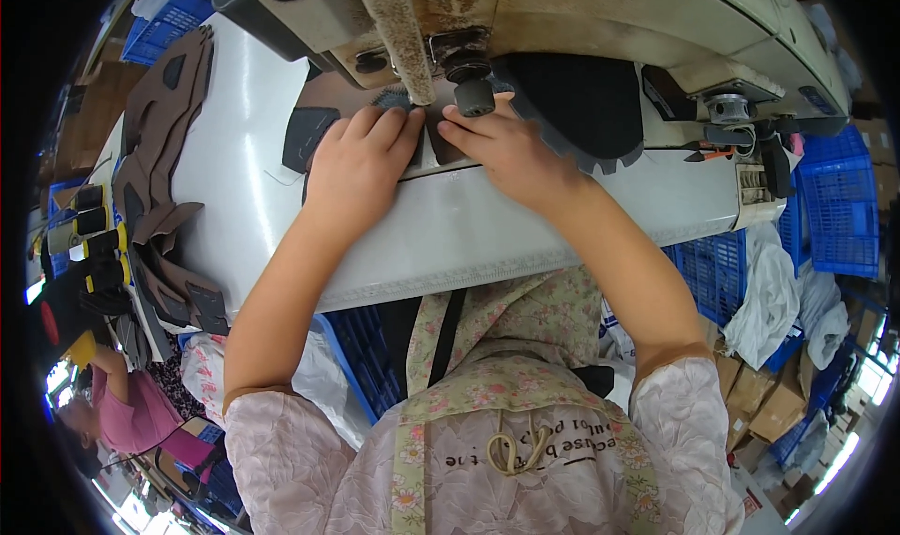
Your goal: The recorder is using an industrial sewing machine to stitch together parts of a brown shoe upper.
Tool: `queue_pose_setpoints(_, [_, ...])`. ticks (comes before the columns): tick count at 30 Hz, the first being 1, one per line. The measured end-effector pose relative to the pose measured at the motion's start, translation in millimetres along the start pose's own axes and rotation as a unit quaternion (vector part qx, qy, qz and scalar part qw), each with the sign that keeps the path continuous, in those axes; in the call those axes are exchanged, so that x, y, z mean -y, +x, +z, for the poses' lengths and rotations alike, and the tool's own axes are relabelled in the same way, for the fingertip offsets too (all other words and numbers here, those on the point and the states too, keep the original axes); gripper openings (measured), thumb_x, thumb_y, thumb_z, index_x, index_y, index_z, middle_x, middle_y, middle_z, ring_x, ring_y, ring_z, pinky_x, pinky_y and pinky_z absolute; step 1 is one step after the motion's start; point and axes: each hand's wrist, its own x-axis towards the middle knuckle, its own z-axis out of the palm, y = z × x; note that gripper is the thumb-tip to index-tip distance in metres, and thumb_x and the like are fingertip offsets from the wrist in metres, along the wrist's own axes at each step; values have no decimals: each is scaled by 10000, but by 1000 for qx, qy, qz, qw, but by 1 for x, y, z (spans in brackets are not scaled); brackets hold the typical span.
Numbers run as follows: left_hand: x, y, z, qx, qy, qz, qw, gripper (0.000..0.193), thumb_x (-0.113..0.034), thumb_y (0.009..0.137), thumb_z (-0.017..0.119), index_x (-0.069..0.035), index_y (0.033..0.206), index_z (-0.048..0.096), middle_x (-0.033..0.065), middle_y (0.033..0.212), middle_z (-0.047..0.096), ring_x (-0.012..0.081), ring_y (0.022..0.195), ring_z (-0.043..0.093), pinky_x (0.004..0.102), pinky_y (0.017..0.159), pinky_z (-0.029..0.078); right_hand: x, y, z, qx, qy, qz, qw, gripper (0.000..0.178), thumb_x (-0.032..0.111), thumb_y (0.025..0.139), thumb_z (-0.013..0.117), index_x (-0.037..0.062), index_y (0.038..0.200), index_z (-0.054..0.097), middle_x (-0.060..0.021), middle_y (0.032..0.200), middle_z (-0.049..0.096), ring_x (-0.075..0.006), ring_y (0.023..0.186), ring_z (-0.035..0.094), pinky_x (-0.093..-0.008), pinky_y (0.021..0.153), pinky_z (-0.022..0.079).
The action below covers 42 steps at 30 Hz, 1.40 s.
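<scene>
Under the sewing machine head (562, 19), my left hand (356, 169) lies palm down on brown and dark grey sheet pieces, its fingers stretched out and close together. A dark grey piece (307, 136) with light stitching shows beside that hand. My right hand (525, 155) also rests palm down, fingers apart, with its fingertips on a brown piece (445, 146) by the machine's black roller (474, 96). Between the hands, the fingertips nearly meet below the machine's vertical bar (398, 43). The undersides of the pieces and my left thumb are hidden.
Brown cut pieces (169, 122) lie stacked along the left of the white table (234, 94). A black toothed-edge guard (581, 104) stands right of my right hand. Orange-handled snips (712, 155) lie farther right. Blue crates (839, 197) flank the table; a person in pink (141, 413) sits lower left.
</scene>
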Motion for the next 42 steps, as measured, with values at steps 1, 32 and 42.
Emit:
queue_pose_setpoints(1, [0,-1,0,-2,-2,-4,1000,411,-131,772,553,-29,1164,622,40,1052,607,196,954,570,322,743,464,2,1,-2,13,4,10,1000,471,-97,755,547,58,1188,650,-92,1238,625,-297,1090,590,-374,891,493])
queue_pose_setpoints(32, [-8,-8,-6,17,74,-18,997,382,-146,799,564,-29,1158,618,123,1223,616,240,1169,563,375,962,463,-24,-7,12,84,-592,-279,751,388,-5,866,543,84,1239,605,-106,1269,547,-294,1234,478,-353,884,484])
queue_pose_setpoints(42, [-3,-19,-6,31,-11,-45,998,440,-76,774,552,-62,1211,603,97,1272,591,254,1187,553,375,930,474,-8,-5,-2,80,-108,-8,991,396,-5,865,530,80,1248,583,-128,1265,535,-310,1119,559,-363,892,489])
